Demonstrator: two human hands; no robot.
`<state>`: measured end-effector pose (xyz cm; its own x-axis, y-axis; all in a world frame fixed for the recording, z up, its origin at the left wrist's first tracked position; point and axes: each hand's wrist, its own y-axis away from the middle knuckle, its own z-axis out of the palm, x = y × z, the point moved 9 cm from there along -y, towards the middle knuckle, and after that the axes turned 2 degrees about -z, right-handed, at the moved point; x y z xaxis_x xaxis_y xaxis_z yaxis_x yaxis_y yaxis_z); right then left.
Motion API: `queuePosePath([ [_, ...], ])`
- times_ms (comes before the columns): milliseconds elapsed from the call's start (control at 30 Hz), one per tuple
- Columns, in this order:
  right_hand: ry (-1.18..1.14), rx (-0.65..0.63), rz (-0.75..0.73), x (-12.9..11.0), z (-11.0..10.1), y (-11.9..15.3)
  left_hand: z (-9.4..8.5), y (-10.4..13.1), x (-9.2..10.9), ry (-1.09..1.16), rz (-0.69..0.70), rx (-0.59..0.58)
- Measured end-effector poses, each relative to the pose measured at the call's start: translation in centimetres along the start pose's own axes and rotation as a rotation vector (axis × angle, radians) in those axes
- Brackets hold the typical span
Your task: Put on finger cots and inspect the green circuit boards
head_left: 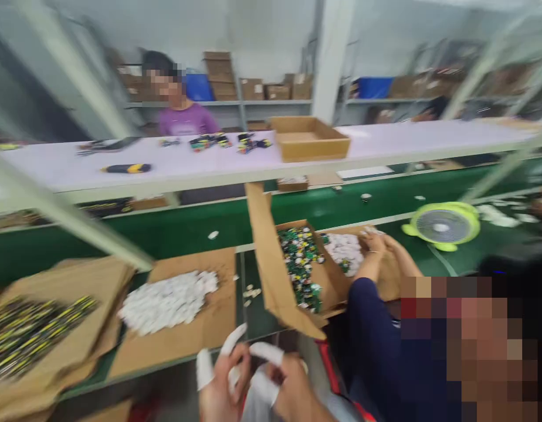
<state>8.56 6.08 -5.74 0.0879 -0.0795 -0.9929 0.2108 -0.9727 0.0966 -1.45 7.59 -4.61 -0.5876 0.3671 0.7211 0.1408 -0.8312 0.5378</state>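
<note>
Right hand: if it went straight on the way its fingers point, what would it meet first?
Most likely the left hand, close ahead of the right hand; depth is unclear, so whether they touch cannot be told.

Left hand (pixel 222 378), right hand (pixel 294 381), white tubular covers (pixel 205 370) on several fingers (pixel 241 353); rounded tips

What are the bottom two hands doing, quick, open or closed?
Left hand: partly curled; can't tell if it holds anything.
Right hand: curled too; any hold can't be told.
</note>
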Motion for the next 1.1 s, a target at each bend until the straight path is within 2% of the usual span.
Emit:
queuePosePath([
  [33,0.013,0.007,0.005,0.2,0.7,0.7,-1.6,0.8,0.2,0.011,0.021,0.016],
  [100,0.087,0.032,-0.014,0.2,1.0,1.3,-2.0,1.6,-0.2,0.01,0.001,-0.073],
  [300,0.469,-0.014,-0.206,-1.6,1.2,1.0,-0.7,1.5,-0.9,-0.171,0.148,-0.12],
  [400,0.53,-0.014,-0.235,-2.4,1.3,0.8,-0.4,2.0,-1.4,-0.236,0.167,-0.167],
  [533,0.354,0.032,-0.168,-3.0,0.8,0.6,-0.5,2.1,-1.7,-0.271,0.125,-0.192],
  [667,0.074,0.123,-0.081,-2.5,-0.2,0.6,-1.4,1.8,-1.2,-0.225,0.071,-0.113],
  [767,-0.024,0.148,-0.073,-2.1,-0.5,0.5,-1.8,1.6,-1.2,-0.191,0.02,-0.126],
  [900,0.015,0.168,-0.091,-2.3,-0.7,0.6,-2.5,1.2,-1.5,-0.267,0.018,-0.138],
  [1100,0.175,0.27,-0.171,-3.3,-1.4,0.8,-3.8,1.0,-1.1,-0.351,0.091,0.001],
])
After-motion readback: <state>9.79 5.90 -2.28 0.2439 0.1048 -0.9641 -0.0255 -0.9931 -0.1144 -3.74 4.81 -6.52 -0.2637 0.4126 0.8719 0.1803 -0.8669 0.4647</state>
